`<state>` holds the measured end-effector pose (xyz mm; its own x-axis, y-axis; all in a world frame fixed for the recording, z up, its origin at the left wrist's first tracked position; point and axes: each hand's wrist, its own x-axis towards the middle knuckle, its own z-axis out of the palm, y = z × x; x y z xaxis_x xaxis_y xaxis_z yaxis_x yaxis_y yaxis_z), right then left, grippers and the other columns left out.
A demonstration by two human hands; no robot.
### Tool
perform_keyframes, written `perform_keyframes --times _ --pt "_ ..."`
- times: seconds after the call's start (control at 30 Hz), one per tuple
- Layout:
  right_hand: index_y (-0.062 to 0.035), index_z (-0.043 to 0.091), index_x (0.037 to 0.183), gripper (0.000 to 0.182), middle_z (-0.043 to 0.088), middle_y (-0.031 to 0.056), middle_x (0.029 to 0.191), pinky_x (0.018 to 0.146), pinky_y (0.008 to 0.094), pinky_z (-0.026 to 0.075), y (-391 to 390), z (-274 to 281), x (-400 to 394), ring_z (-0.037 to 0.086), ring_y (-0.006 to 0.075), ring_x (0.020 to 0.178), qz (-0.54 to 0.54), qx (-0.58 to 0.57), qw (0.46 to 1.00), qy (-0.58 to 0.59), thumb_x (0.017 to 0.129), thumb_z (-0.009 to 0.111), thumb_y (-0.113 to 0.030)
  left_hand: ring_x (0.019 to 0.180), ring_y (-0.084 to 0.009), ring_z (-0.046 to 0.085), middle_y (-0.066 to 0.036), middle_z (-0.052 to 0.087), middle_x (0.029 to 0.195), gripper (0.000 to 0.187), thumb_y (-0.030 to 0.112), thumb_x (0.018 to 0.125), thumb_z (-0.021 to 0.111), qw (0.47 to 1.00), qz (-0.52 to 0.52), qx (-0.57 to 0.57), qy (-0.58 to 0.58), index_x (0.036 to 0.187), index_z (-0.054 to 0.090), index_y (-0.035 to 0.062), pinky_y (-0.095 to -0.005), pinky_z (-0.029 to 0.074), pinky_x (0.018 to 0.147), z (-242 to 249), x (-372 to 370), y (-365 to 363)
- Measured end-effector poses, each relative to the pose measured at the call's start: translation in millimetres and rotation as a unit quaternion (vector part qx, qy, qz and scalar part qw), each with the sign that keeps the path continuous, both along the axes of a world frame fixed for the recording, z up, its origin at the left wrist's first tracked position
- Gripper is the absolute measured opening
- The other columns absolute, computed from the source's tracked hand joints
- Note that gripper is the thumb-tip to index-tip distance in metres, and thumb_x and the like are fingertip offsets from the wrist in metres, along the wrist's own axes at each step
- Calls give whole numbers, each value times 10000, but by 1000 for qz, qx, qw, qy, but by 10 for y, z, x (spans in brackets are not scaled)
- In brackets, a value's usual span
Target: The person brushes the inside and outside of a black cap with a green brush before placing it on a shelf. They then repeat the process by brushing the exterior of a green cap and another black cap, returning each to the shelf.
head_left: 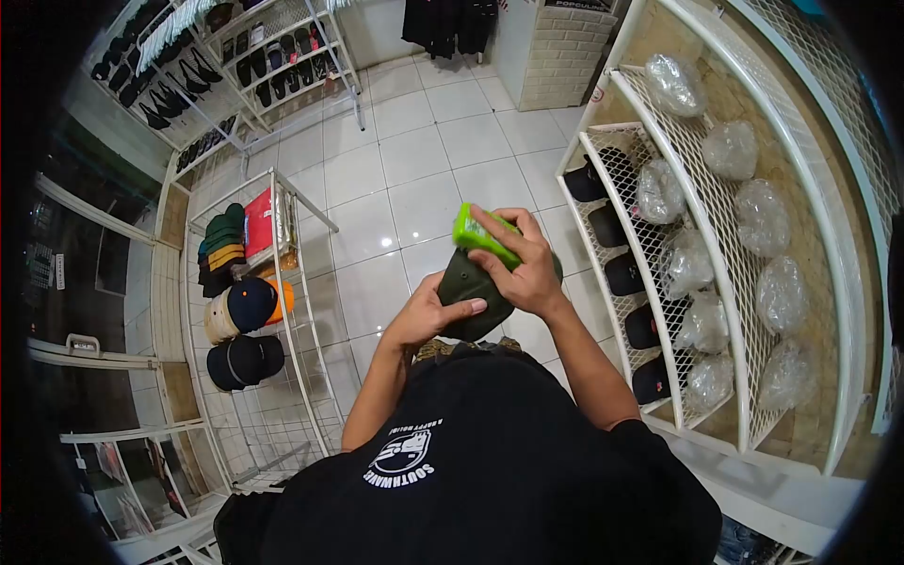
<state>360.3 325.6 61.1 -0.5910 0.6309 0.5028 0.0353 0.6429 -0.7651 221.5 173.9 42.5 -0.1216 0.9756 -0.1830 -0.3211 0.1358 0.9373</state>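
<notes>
Head cam: both forearms are bent up in front of the chest. The left hand [435, 314] cups the dark olive fabric cap [469, 299] from below, thumb across it. The right hand [524, 271] comes over the top, its grip clenched on a bright green plastic tool [478, 235] touching the cap's upper edge, above the white tiled floor [424, 160].

Both arms bare below short sleeves, elbows bent, forearms raised and converging ahead of the chest. Left hand [428, 315] lower, palm turned up, thumb laid flat across the top, fingers curled underneath in a grip. Right hand [523, 268] higher, wrist flexed, back facing the camera, fingers clenched. Hands nearly touching.
</notes>
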Motion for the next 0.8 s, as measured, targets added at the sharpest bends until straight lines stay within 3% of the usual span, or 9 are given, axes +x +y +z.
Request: perform_keyframes --times 0.1,0.17,0.27,0.4,0.47,0.6,0.63,0.7,0.8 --pt "-155 676 1379 510 633 149 1091 948 404 493 243 -162 -31 611 328 1040 -55 17 998 -40 887 793 -221 1003 -141 679 -75 716 1142 454 63 899 780 999 -46 -15 -11 1308 603 -30 -302 555 902 10 -10 7" --pt "-153 673 1383 524 632 156 1101 953 397 487 233 -148 19 609 320 1042 -31 -56 997 44 880 803 -226 976 -134 684 -72 719 1134 446 78 896 788 998 29 50 21 1289 607 -30 -296 564 875 -48 32 45" --pt "-137 672 1381 543 630 161 1142 933 399 496 -105 -36 2 617 314 1043 22 36 999 22 869 819 -248 1007 -124 669 -50 709 1127 476 100 881 810 999 30 5 -29 1299 609 -8 -299 549 920 -84 -74 58" --pt "-130 674 1379 550 614 162 1159 962 410 479 -86 -266 7 593 326 1086 -19 11 999 35 864 821 -255 992 -130 675 -51 712 1114 441 82 889 796 998 43 25 -34 1283 615 0 -301 563 892 -70 -52 42" --pt "-120 669 1384 562 620 163 1158 954 410 482 -82 -351 31 596 326 1083 -116 39 992 -11 862 824 -263 998 -132 677 -53 713 1121 431 74 894 790 997 55 20 -54 1281 616 2 -303 564 897 -144 -38 4" --pt "-106 650 1400 554 619 161 1168 935 410 490 -399 -317 166 602 318 1079 29 44 997 49 883 804 -233 1012 -134 681 -62 716 1144 429 67 900 786 993 84 24 -82 1288 613 3 -307 562 920 -110 -121 -15" --pt "-106 650 1400 554 619 161 1168 935 410 490 -340 -336 133 602 318 1079 28 45 997 48 883 804 -233 1012 -134 681 -62 716 1144 429 67 900 786 993 83 25 -83 1288 613 3 -307 562 920 -123 -129 9" --pt "-106 654 1399 556 615 163 1165 948 411 491 -231 -414 53 600 319 1070 -67 -103 992 31 879 810 -226 1018 -140 684 -67 717 1154 428 72 904 786 994 91 8 -62 1289 611 5 -312 564 925 -188 -108 -5" --pt "-105 645 1410 544 621 164 1146 934 409 498 -288 -356 125 602 322 1068 -29 -40 998 47 896 794 -196 1020 -149 687 -71 719 1148 428 76 907 785 991 117 35 -61 1291 609 5 -315 567 921 -175 -80 42"
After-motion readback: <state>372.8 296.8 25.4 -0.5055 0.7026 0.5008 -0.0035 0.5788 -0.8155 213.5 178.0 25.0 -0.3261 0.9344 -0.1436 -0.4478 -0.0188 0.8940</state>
